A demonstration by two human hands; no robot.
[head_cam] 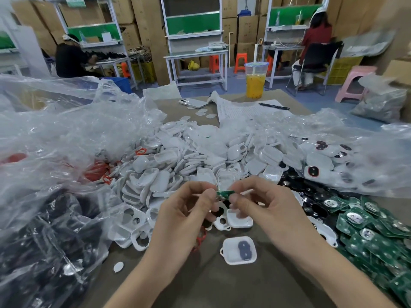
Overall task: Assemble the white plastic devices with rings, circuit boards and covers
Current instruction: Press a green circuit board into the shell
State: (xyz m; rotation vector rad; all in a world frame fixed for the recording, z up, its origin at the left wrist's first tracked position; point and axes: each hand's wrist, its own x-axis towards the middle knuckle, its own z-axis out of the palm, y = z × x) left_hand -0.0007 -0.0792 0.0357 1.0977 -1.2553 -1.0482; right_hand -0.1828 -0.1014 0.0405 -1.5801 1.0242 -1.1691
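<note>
- Between left hand (180, 214) and right hand (266, 210), pinching board (225, 193) at both ends, long axis hand to hand.
- Just under right hand, nearer it than left: shell (241, 220), probably next seat.

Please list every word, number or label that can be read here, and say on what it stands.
Nothing can be read.
Paper sheet: printed lines, too blurred.
Cardboard boxes: dark marks, too small.
Green sign on the shelf: blurred.
</note>
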